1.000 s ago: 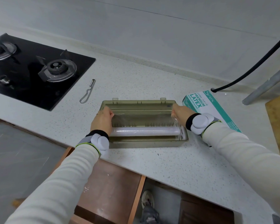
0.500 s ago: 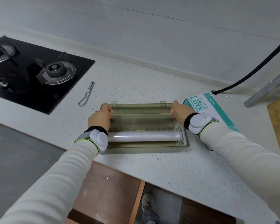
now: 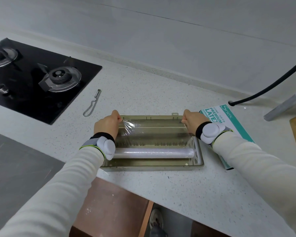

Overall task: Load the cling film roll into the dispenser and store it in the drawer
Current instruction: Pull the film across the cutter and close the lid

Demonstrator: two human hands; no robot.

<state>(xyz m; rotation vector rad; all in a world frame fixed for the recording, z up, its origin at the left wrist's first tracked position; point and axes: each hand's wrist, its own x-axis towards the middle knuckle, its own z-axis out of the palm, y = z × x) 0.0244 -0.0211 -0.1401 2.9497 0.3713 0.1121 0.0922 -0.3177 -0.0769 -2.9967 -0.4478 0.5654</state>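
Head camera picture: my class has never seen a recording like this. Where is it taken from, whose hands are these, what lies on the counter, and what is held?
No robot here: a person wears one camera on the head, looking down at their own hands. The left hand and right hand each pinch an end of a clear film sheet drawn from the cling film roll, which lies in the open dispenser on the speckled countertop. Also there: a black gas hob, a small metal tool and a box of latex gloves. Each wrist carries a white device.
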